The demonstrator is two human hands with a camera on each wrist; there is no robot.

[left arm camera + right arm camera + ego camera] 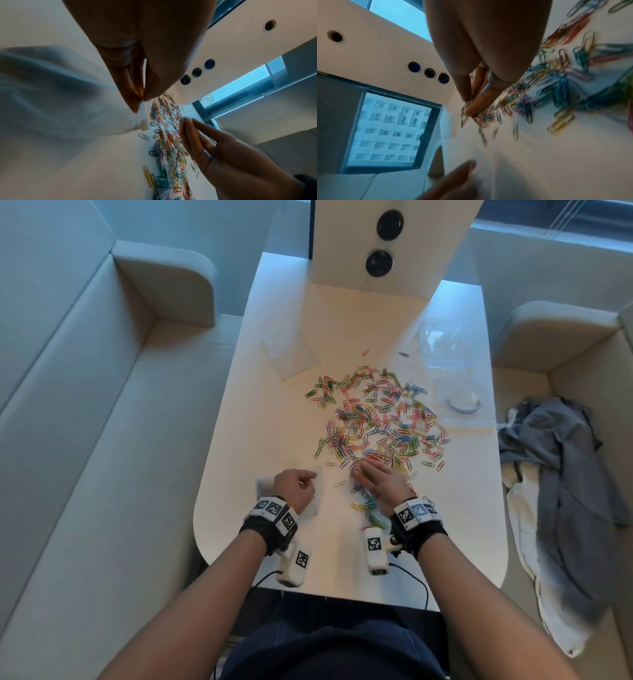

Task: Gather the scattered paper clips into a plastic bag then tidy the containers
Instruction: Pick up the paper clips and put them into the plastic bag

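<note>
The left hand [295, 486] pinches the edge of a clear plastic bag [51, 94] between thumb and fingers [130, 94], the bag lying on the white bench [274, 422] under them. Just right of those fingers, the right hand [382, 482] rests on the near edge of the paper clips [376, 419], its fingers [476, 106] curled round a few; the rest spread beyond its fingertips.

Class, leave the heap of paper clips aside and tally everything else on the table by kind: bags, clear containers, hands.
Plastic bags: 2 (held bag, flat bag)
Clear containers: 2 (far container, near container)
Hands: 2 (left hand, right hand)
Total: 6
Paper clips: too many to count.
</note>
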